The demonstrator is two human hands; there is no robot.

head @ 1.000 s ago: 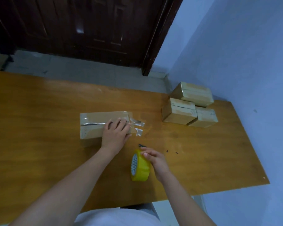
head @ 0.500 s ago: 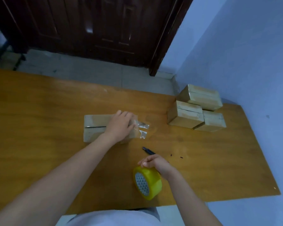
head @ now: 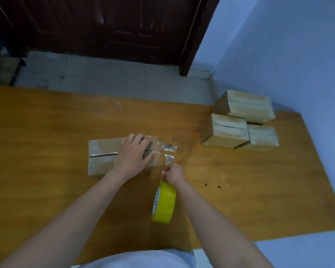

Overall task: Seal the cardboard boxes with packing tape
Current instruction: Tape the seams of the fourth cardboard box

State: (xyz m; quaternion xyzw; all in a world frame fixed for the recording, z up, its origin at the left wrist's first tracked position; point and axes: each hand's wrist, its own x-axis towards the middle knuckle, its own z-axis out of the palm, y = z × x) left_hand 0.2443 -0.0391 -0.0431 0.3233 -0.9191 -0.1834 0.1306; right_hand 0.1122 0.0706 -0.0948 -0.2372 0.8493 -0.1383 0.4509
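A long cardboard box (head: 103, 149) lies on the wooden table (head: 46, 122), its top seam still showing as a slit at the left. My left hand (head: 133, 153) presses flat on the box's right half. Clear tape (head: 167, 148) hangs crumpled off the box's right end. Just below that tape, my right hand (head: 174, 174) is curled tight around something small and hidden; the dark tool seen earlier no longer shows on the table. The yellow tape roll (head: 164, 204) stands on edge beside my right forearm.
Three taped boxes (head: 224, 130) are stacked at the table's far right, against the blue wall (head: 298, 55). Two dark specks (head: 213, 185) lie right of my right hand. A dark door (head: 114, 26) and tiled floor lie beyond the table's far edge.
My right hand left the top of the tape roll and moved up to the loose tape at the box's end, over where the dark tool lay. My left hand stayed on the box.
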